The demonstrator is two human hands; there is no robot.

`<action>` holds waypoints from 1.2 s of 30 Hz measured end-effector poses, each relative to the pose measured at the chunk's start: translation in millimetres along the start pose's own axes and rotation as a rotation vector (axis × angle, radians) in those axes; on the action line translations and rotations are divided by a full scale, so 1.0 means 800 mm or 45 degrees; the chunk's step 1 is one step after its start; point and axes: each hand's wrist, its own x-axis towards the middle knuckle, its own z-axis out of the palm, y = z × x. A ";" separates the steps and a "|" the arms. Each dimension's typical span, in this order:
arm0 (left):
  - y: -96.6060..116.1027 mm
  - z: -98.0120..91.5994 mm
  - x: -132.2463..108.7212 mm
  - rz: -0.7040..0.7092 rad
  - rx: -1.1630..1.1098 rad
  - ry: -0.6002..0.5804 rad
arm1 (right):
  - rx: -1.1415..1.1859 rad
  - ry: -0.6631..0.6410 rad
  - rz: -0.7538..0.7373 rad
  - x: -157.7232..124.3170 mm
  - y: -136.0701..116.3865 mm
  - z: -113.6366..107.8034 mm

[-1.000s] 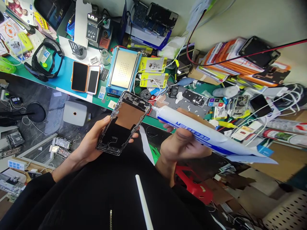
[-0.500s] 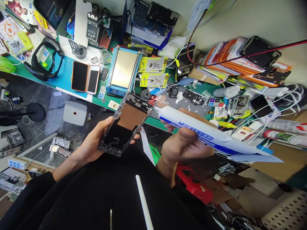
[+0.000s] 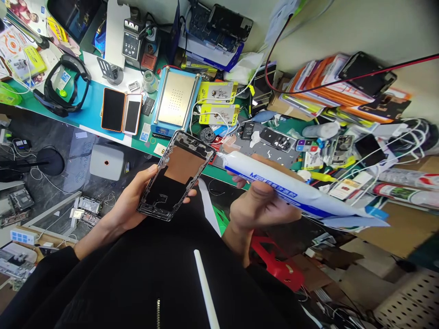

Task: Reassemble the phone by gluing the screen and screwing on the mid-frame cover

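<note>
My left hand (image 3: 132, 201) grips an opened phone frame (image 3: 176, 176) by its edges, with the black and copper-coloured inside facing up. My right hand (image 3: 262, 208) is closed round a long white glue tube (image 3: 291, 192) with blue print. The tube's nozzle points left and sits right at the frame's upper right corner. Both are held over my lap, just in front of the bench edge.
The green bench (image 3: 85, 109) behind carries a blue heating plate (image 3: 174, 100), two phones (image 3: 121, 112) on a blue mat, black headphones (image 3: 63, 87), yellow packets (image 3: 216, 103), cables and stacked orange boxes (image 3: 329, 87). A white stick (image 3: 206, 288) lies on my black clothing. A red stool (image 3: 274, 262) stands below.
The phone frame and the tube shifted slightly up and right, then back. The nozzle has stayed at the frame's upper right corner throughout.
</note>
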 end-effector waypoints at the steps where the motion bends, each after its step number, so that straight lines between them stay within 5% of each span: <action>1: 0.000 -0.001 0.000 -0.002 0.005 0.000 | 0.002 0.001 0.002 0.000 -0.001 0.000; 36: 0.005 -0.013 -0.004 0.088 -0.029 -0.006 | 0.242 -0.406 -0.130 -0.029 -0.020 -0.015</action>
